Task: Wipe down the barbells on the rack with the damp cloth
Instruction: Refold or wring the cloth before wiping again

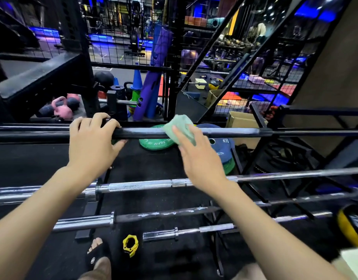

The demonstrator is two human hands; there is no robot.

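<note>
A dark barbell (145,133) lies across the top of the rack. My left hand (93,142) grips it, fingers curled over the bar and thumb underneath. To the right, my right hand (200,156) holds a light green cloth (181,126) wrapped over the same bar, fingers on the cloth. Below, closer to me, a chrome barbell (137,185) rests on the rack, then a worn dark bar (164,214) and a short chrome bar (186,231) lower still.
Green and blue weight plates (224,150) lie on the black floor behind the top bar. A yellow collar clamp (130,244) sits by my sandalled foot (97,255). A yellow medicine ball (351,225) is at the right. Pink kettlebells (62,108) and black wire cage panels (133,37) stand beyond.
</note>
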